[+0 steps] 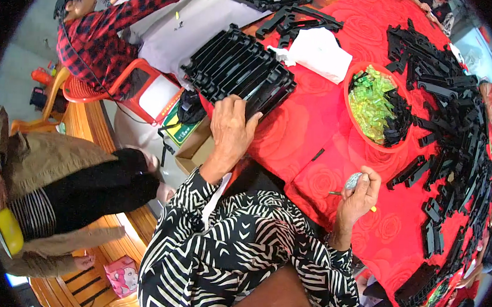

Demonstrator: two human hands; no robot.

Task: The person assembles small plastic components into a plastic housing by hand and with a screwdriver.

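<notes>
one left hand (232, 127) lies on the near corner of one stack of black parts (235, 67); whether it grips, i cannot tell. one right hand (358, 200) pinches one silvery piece (352, 180) over the red cloth (282, 130), near one orange bowl (384, 148).

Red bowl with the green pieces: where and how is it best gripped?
The red bowl is probably best pinched at its near-left rim, thumb over the lip and fingers outside, coming from the person's side. Its round edge shows there beyond the green pieces, with red cloth alongside, while long black parts crowd its right.
</notes>
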